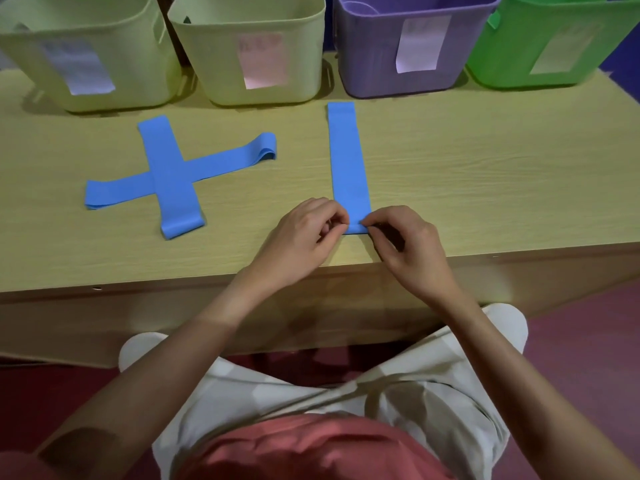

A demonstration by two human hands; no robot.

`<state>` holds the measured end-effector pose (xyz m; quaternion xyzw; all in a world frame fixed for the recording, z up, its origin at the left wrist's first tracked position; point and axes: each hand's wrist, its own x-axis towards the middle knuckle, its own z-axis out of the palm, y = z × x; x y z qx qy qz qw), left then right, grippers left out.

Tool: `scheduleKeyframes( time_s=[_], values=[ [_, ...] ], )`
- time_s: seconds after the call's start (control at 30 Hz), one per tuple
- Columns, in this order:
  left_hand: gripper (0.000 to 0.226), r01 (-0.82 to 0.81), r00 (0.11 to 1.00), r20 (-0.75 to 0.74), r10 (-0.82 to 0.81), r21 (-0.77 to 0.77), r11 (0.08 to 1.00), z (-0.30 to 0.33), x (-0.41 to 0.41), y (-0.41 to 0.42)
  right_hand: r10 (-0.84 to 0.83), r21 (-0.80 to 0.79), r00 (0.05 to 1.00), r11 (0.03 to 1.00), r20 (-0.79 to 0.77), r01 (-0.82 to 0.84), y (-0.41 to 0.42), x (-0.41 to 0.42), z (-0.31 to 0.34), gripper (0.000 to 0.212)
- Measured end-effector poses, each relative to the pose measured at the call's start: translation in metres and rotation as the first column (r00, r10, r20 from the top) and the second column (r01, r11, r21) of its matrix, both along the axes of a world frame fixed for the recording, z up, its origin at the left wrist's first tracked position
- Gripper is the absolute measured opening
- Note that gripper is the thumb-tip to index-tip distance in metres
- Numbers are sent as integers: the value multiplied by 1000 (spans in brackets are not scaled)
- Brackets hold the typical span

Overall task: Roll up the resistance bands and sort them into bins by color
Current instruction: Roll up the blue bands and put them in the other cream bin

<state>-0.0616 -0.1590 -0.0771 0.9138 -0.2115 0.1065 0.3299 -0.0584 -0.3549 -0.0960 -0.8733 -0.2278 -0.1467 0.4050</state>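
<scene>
Presently, item one: blue band, laid flat and straight on the tabletop, running from the near edge toward the purple bin.
Item two: my left hand, fingers curled, pinching the band's near left corner.
Item three: my right hand, fingers curled, pinching the near right corner; a first small fold shows between the two.
Method, as I judge it: keep both pinches level so the roll starts square, turn it tight, and walk it away from me along the band without letting it skew.
Items pending: two more blue bands, crossed, to the left.
Bins at the far edge: two pale, one purple, one green; labels unreadable.
</scene>
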Motion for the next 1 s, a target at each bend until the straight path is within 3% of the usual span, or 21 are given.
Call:
scheduleKeyframes(
  time_s=[0.43,0.53,0.67,0.77,1.0],
  values=[
    [5,-258,966,8,258,15,966,3,-7,-18,-41,-104,989,993,142,56,6,-2,-2,8],
    [3,-193,981,30,193,2,981,4,-6,-16,-59,-124,990,989,124,75,4,0,-2,7],
    [5,-110,988,123,98,93,990,2,-6,-12,72,-201,989,979,132,-45,-4,5,2,13],
    [10,-76,991,119,60,135,988,2,-5,-9,153,-279,978,954,144,-108,-8,10,8,22],
    [12,-49,991,128,25,188,981,5,-2,-6,261,-366,956,909,132,-197,-11,22,16,17]
  ],
)
